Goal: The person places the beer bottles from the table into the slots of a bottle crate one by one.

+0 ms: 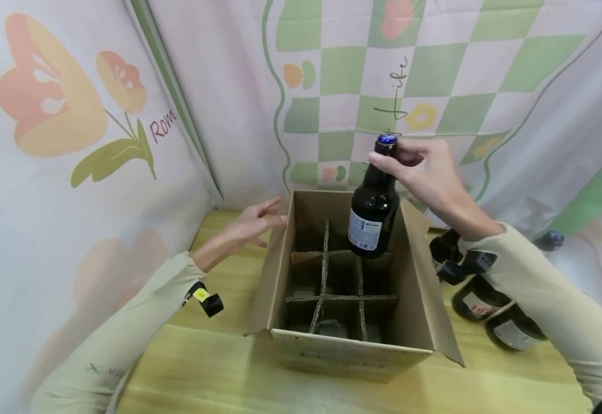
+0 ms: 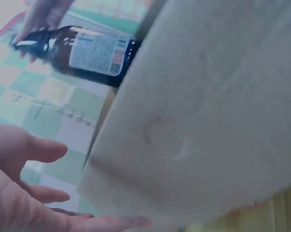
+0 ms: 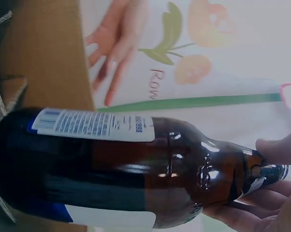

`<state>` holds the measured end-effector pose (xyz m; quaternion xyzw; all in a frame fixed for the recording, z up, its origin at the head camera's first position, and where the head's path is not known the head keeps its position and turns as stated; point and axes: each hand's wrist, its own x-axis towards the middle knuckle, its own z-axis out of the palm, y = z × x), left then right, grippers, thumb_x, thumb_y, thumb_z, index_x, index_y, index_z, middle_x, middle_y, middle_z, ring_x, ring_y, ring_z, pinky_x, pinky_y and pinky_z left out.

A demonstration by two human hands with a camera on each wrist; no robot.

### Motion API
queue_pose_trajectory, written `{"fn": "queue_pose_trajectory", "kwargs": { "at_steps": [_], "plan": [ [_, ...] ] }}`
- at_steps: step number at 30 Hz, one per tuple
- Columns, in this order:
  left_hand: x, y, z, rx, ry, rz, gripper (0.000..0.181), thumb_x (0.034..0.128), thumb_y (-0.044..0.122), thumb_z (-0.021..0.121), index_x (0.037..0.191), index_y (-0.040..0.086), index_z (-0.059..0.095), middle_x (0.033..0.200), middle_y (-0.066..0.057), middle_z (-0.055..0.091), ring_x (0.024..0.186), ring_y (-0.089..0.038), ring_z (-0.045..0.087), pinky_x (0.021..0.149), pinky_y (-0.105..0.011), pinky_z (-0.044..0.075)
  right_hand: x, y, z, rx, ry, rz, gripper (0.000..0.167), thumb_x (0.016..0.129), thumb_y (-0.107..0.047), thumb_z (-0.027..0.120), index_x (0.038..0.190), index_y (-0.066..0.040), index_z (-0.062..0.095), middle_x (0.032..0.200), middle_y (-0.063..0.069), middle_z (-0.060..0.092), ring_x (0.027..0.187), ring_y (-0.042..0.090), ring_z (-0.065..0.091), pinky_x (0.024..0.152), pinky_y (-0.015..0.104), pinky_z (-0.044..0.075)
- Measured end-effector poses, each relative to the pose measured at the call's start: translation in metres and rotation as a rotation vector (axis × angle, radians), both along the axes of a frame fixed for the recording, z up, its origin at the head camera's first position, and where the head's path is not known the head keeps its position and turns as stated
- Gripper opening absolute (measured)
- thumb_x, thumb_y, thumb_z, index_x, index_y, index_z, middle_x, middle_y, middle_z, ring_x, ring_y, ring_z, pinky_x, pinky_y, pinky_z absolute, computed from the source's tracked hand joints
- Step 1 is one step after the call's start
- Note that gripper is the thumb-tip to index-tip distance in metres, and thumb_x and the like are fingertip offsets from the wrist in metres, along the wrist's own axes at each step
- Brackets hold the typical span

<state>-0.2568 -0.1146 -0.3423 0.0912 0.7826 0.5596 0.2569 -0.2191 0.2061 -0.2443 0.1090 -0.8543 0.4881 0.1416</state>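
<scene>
A brown glass bottle [image 1: 373, 215] with a blue cap and a pale label hangs over the far part of a cardboard box [image 1: 352, 351], slightly tilted. My right hand [image 1: 430, 172] grips it by the neck, thumb on one side and fingers on the other, as the right wrist view also shows. Cardboard dividers [image 1: 324, 270] split the box into several compartments; their bottoms are dim, and what lies there is hard to tell. My left hand [image 1: 256, 224] is beside the box's left flap [image 1: 267, 282], fingers spread and holding nothing.
To the right of the box, several dark bottles [image 1: 479, 299] stand on the wooden tabletop [image 1: 218, 356], partly hidden by my right forearm. The right flap [image 1: 437, 305] leans outward near them. A printed curtain [image 1: 238, 115] hangs behind and along the left.
</scene>
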Motion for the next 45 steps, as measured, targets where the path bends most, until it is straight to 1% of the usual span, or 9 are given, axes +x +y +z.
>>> {"fn": "queue_pose_trajectory", "kwargs": {
  "at_steps": [5, 9, 13, 19, 23, 28, 34, 41, 45],
  "plan": [
    [-0.007, 0.004, -0.002, -0.031, -0.084, -0.072, 0.077, 0.1081, 0.024, 0.057, 0.17, 0.015, 0.011, 0.173, -0.019, 0.018, 0.155, -0.044, 0.029, 0.103, -0.061, 0.056, -0.02, -0.019, -0.014, 0.004, -0.014, 0.037, 0.038, 0.095, -0.036, 0.079, 0.116, -0.005, 0.08, 0.104, 0.006, 0.081, 0.086, 0.0, 0.074, 0.078, 0.015, 0.056],
    [-0.01, 0.007, -0.01, 0.05, -0.175, -0.043, 0.079, 0.107, 0.014, 0.057, 0.17, 0.013, 0.009, 0.169, -0.023, 0.029, 0.154, -0.046, 0.03, 0.101, -0.059, 0.057, -0.034, -0.032, -0.025, -0.022, -0.023, 0.054, 0.032, 0.095, -0.028, 0.08, 0.112, -0.001, 0.08, 0.103, 0.013, 0.08, 0.083, -0.002, 0.074, 0.076, 0.014, 0.057],
    [-0.011, 0.008, -0.017, 0.121, -0.212, -0.014, 0.08, 0.1053, 0.008, 0.056, 0.17, 0.013, 0.008, 0.167, -0.025, 0.031, 0.153, -0.046, 0.031, 0.102, -0.06, 0.057, -0.044, -0.041, -0.032, -0.05, -0.062, 0.086, 0.031, 0.096, -0.024, 0.079, 0.115, 0.0, 0.079, 0.105, 0.015, 0.08, 0.082, 0.001, 0.074, 0.077, 0.015, 0.058],
    [-0.012, 0.01, -0.028, 0.2, -0.202, -0.011, 0.084, 0.1044, 0.005, 0.057, 0.17, 0.027, 0.01, 0.168, -0.027, 0.026, 0.15, -0.05, 0.033, 0.086, -0.049, 0.065, -0.053, -0.054, -0.038, -0.076, -0.099, 0.108, 0.033, 0.095, -0.023, 0.079, 0.118, 0.002, 0.077, 0.108, 0.017, 0.079, 0.085, 0.006, 0.075, 0.08, 0.018, 0.058],
    [-0.012, 0.011, -0.031, 0.203, -0.178, -0.003, 0.085, 0.1044, 0.006, 0.058, 0.17, 0.031, 0.011, 0.173, -0.02, 0.016, 0.147, -0.048, 0.037, 0.076, -0.041, 0.066, -0.057, -0.061, -0.043, -0.112, -0.123, 0.122, 0.037, 0.096, -0.024, 0.079, 0.121, 0.002, 0.075, 0.115, 0.02, 0.077, 0.09, 0.007, 0.074, 0.083, 0.019, 0.058],
    [-0.011, 0.012, -0.029, 0.211, -0.154, -0.023, 0.086, 0.1045, 0.006, 0.058, 0.17, 0.034, 0.01, 0.176, -0.013, 0.006, 0.149, -0.048, 0.036, 0.083, -0.048, 0.065, -0.06, -0.068, -0.048, -0.119, -0.116, 0.145, 0.034, 0.096, -0.024, 0.079, 0.121, -0.001, 0.077, 0.114, 0.016, 0.078, 0.092, 0.01, 0.075, 0.081, 0.021, 0.06],
    [-0.011, 0.012, -0.03, 0.218, -0.15, -0.024, 0.085, 0.1048, 0.007, 0.058, 0.17, 0.034, 0.011, 0.176, -0.014, 0.008, 0.15, -0.05, 0.033, 0.082, -0.049, 0.065, -0.069, -0.072, -0.054, -0.117, -0.094, 0.123, 0.032, 0.096, -0.026, 0.079, 0.119, -0.003, 0.078, 0.113, 0.013, 0.079, 0.096, 0.012, 0.075, 0.086, 0.02, 0.057],
    [-0.011, 0.013, -0.032, 0.228, -0.152, -0.028, 0.083, 0.1051, 0.009, 0.059, 0.169, 0.034, 0.013, 0.176, -0.015, 0.01, 0.15, -0.049, 0.034, 0.083, -0.05, 0.065, -0.08, -0.079, -0.068, -0.004, -0.063, 0.123, 0.026, 0.094, -0.022, 0.081, 0.104, 0.003, 0.08, 0.098, 0.016, 0.08, 0.073, 0.007, 0.072, 0.059, 0.015, 0.051],
    [-0.011, 0.012, -0.031, 0.223, -0.147, -0.016, 0.083, 0.1049, 0.008, 0.059, 0.169, 0.034, 0.013, 0.176, -0.015, 0.011, 0.15, -0.049, 0.035, 0.085, -0.051, 0.064, -0.083, -0.085, -0.075, 0.104, -0.051, 0.163, 0.023, 0.091, -0.021, 0.084, 0.095, 0.001, 0.08, 0.087, 0.012, 0.08, 0.064, 0.01, 0.068, 0.053, 0.016, 0.046]
  ]
}}
